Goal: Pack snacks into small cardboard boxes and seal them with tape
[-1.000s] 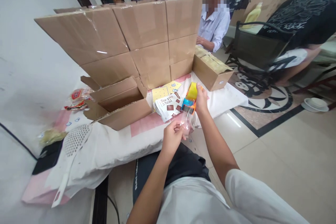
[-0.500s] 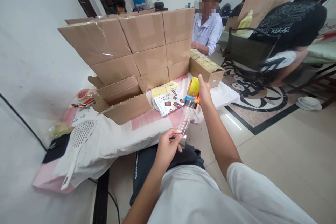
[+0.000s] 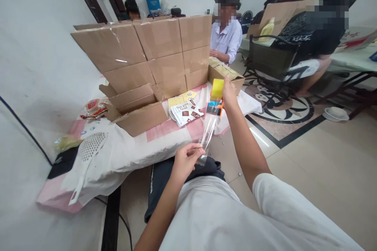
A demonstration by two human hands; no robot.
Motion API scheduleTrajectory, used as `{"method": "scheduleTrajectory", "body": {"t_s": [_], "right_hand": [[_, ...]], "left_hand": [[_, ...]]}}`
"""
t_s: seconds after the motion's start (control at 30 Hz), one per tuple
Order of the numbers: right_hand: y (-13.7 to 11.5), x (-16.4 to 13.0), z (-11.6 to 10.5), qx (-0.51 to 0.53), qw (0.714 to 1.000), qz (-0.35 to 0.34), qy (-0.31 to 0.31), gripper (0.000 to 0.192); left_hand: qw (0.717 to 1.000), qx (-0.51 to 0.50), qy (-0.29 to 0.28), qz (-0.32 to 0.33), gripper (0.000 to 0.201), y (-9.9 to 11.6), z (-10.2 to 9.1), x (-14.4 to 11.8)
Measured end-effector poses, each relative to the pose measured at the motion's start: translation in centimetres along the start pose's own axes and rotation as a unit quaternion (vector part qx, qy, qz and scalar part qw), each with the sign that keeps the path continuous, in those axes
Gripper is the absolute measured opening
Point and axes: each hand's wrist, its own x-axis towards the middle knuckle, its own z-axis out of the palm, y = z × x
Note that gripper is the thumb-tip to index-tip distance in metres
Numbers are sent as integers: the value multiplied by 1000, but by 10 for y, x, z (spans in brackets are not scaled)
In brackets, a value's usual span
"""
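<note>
My right hand (image 3: 230, 91) is closed around a tape dispenser (image 3: 215, 106) with an orange frame and a yellow roll, held up past the table's front edge. A strip of clear packing tape (image 3: 208, 130) stretches down from it to my left hand (image 3: 188, 157). The left thumb and fingers pinch the strip near its loose end, just above my lap. Behind the tape, a stack of printed packets (image 3: 186, 113) reading "Super Meal" lies on the table. An open cardboard box (image 3: 141, 117) stands to the left of the packets.
A tall wall of taped cardboard (image 3: 165, 62) rises at the table's back. A smaller box (image 3: 220, 73) stands at its right end. On the left lie a white slotted skimmer (image 3: 91, 149), a red packet (image 3: 96, 108) and a black item (image 3: 63, 163). Other people sit behind and to the right.
The view has shifted slightly. My right hand has turned the tape dispenser a little, so the yellow roll faces me more squarely. My left hand keeps its pinch on the tape.
</note>
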Motion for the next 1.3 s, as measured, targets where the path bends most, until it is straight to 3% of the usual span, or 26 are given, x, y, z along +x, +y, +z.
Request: {"method": "scheduleTrajectory", "body": {"t_s": [0.1, 0.23, 0.37, 0.43, 0.5, 0.57, 0.63, 0.7, 0.8, 0.9, 1.03, 1.17, 1.3], "right_hand": [[-8, -4, 3, 8, 998, 61, 9, 51], [-15, -21, 6, 42, 996, 77, -25, 44], [-27, -38, 4, 51, 996, 31, -72, 43], [-36, -40, 1, 59, 996, -11, -72, 43], [-45, -40, -2, 61, 995, -55, -56, 42], [-53, -40, -6, 55, 993, -89, -50, 41], [-58, -44, -7, 46, 992, -103, -61, 41], [-61, -52, -6, 40, 991, -99, -82, 41], [-61, -68, 1, 35, 989, -84, -113, 42], [-56, -77, 10, 24, 988, -78, -128, 44], [-48, -73, 16, 5, 989, -80, -128, 48], [-40, -59, 17, -19, 994, -57, -92, 53], [-25, -42, 21, -65, 994, 22, -80, 58]], "left_hand": [[1000, -12, -3, -20, 41, -12, -2, -3], [999, -32, -19, -38, 55, -27, -11, 12], [996, -43, -50, -58, 94, -45, -28, 32], [996, -9, -62, -60, 105, -62, -37, 39], [996, 46, -62, -51, 93, -80, -45, 45], [996, 85, -26, -16, 68, -87, -52, 50], [992, 105, 35, 64, 51, -75, -56, 54], [976, 117, 72, 171, 46, -46, -55, 58], [958, 86, 0, 272, 53, 7, -39, 69], [961, 21, -84, 263, 47, 40, -15, 81], [975, -54, -115, 184, 43, 44, 7, 88], [977, -95, -45, 187, 41, 38, 17, 83], [979, -84, 16, 187, 38, 35, 18, 71]]}}
